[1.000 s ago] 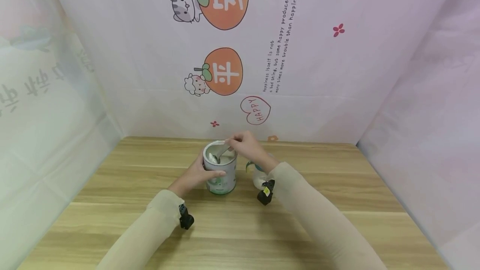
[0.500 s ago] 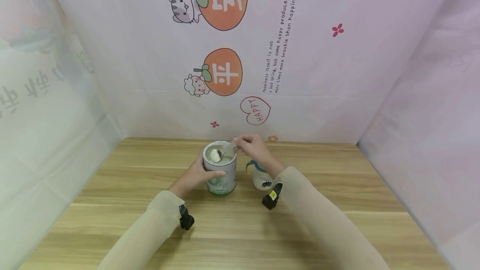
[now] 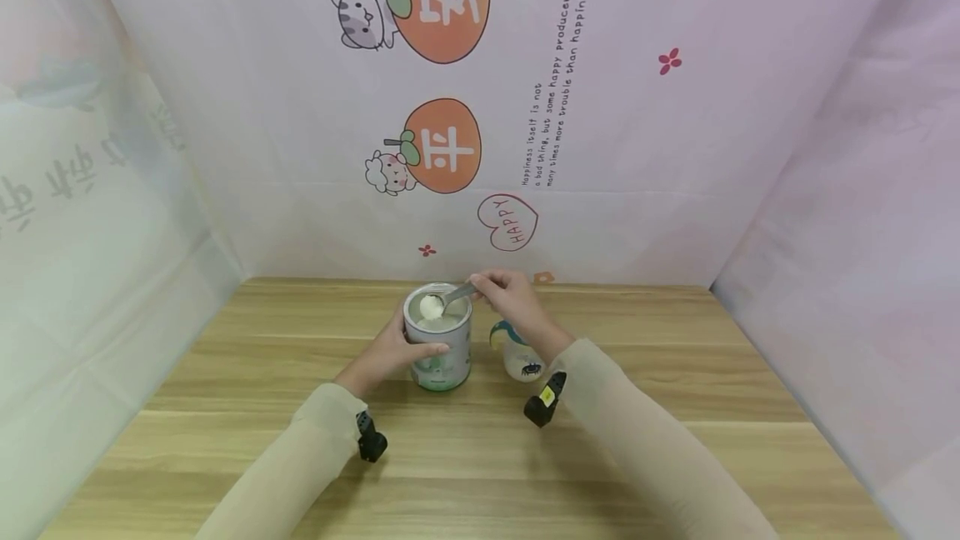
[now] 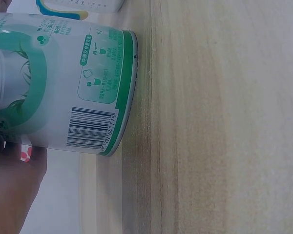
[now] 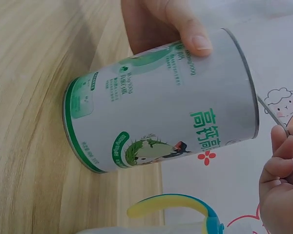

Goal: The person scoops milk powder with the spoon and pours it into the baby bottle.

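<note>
An opened milk powder can (image 3: 440,367), white with green print, stands upright on the table. My left hand (image 3: 392,350) grips its left side, thumb across the front; in the right wrist view, that thumb (image 5: 198,41) lies near the rim. My right hand (image 3: 517,302) pinches the handle of a metal spoon (image 3: 459,292) over the can's right rim. White powder (image 3: 431,307) is heaped in the spoon's bowl, at the can's mouth. Just right of the can, partly under my right forearm, is a cup (image 3: 517,363) with a blue-and-yellow handle (image 5: 171,202).
The wooden table (image 3: 480,465) runs back to a printed cloth wall (image 3: 622,223), close behind the can. More cloth hangs along the left and right sides. A small black wrist camera (image 3: 543,405) sits beneath my right wrist, near the cup.
My right hand has moved slightly right, lifting the spoon from inside the can up to its mouth with powder in it. The left hand and can have stayed in place.
</note>
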The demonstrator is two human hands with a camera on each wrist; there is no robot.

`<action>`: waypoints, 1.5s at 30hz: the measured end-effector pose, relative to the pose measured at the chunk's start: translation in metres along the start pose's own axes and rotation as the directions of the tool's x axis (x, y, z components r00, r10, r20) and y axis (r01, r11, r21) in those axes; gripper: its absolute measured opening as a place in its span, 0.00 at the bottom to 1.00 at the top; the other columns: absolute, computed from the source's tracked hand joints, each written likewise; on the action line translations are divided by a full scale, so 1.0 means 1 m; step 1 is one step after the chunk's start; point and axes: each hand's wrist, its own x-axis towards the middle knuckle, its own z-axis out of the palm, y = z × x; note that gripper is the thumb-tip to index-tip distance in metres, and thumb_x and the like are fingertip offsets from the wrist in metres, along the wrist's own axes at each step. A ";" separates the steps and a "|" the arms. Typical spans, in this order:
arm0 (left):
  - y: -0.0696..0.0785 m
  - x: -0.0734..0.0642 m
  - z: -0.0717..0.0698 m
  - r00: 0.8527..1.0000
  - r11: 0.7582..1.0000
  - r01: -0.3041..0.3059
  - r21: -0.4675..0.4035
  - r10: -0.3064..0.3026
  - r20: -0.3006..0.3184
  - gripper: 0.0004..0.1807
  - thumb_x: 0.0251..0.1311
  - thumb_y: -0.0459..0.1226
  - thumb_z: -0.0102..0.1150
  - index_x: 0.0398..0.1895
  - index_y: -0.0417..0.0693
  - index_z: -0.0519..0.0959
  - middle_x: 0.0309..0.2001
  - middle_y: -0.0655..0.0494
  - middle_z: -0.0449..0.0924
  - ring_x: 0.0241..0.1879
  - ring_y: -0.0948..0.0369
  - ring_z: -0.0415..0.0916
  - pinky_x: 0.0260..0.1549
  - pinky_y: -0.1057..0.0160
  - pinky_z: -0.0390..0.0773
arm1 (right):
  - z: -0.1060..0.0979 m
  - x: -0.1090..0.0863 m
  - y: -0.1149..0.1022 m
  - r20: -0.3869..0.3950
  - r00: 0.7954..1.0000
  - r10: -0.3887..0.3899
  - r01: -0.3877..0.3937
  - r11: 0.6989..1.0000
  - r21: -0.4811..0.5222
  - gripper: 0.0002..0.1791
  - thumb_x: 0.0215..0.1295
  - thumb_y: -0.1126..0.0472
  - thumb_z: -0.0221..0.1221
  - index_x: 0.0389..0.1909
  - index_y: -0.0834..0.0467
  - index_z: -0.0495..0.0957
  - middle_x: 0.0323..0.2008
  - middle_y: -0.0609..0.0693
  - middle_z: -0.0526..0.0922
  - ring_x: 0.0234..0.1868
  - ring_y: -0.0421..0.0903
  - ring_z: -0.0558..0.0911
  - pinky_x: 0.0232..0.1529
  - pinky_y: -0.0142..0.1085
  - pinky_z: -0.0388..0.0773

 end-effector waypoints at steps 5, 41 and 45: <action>0.000 0.000 0.000 1.000 1.000 0.005 0.014 -0.005 -0.004 0.57 0.50 0.49 0.79 0.77 0.66 0.49 0.70 0.51 0.62 0.70 0.49 0.59 0.67 0.37 0.58 | 0.000 0.000 0.000 -0.008 1.000 -0.007 0.007 0.999 0.048 0.16 0.75 0.53 0.57 0.42 0.61 0.84 0.28 0.47 0.80 0.26 0.41 0.67 0.31 0.34 0.67; 0.001 -0.001 0.000 1.000 1.000 0.013 0.009 -0.013 0.002 0.57 0.49 0.49 0.79 0.77 0.65 0.49 0.69 0.52 0.63 0.70 0.48 0.59 0.67 0.36 0.56 | -0.005 -0.001 -0.011 -0.085 0.983 0.162 -0.146 0.975 0.169 0.14 0.74 0.53 0.57 0.45 0.61 0.81 0.38 0.52 0.81 0.40 0.45 0.73 0.49 0.40 0.77; 0.002 -0.002 0.000 1.000 1.000 0.010 -0.002 -0.010 0.003 0.55 0.50 0.48 0.79 0.76 0.66 0.50 0.69 0.52 0.64 0.70 0.49 0.60 0.67 0.37 0.56 | -0.012 -0.003 -0.012 -0.078 0.982 0.175 -0.161 0.974 0.161 0.17 0.74 0.51 0.57 0.49 0.61 0.80 0.39 0.51 0.81 0.40 0.43 0.74 0.50 0.38 0.76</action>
